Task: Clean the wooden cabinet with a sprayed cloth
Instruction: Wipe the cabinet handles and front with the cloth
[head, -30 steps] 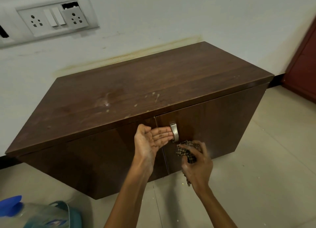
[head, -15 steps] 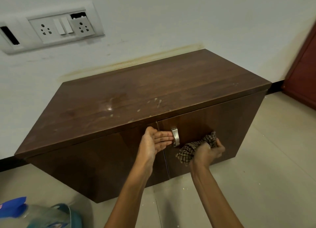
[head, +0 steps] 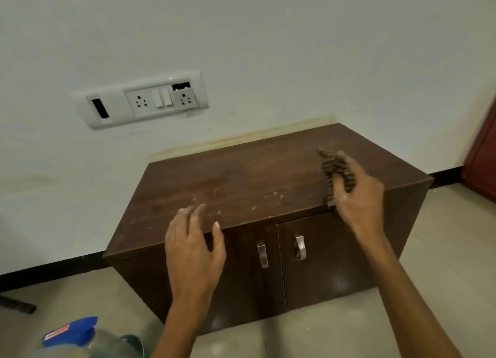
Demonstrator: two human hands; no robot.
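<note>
Two hands work over the wooden cabinet (head: 241,180), which sits at centre frame against the wall, both doors shut. The right hand (head: 359,194), at centre right, is closed around a bunched checked cloth (head: 335,169) and holds it over the right part of the cabinet top; motion blur prevents confirming whether the cloth touches the surface. A bunched grip of this kind gives a firm pad for scrubbing. The left hand (head: 193,247), at lower centre, holds nothing, fingers spread wide, poised over the front edge of the top, probably to brace the body or steady the unit during wiping. Pale specks (head: 273,196) dot the front strip of the top between the hands, so that area likely still needs cleaning. Two metal handles (head: 262,253) are mounted just beside the door seam, below the hands. A spray bottle (head: 72,333) stands on the floor at lower left, within reach for re-wetting the cloth.
</note>
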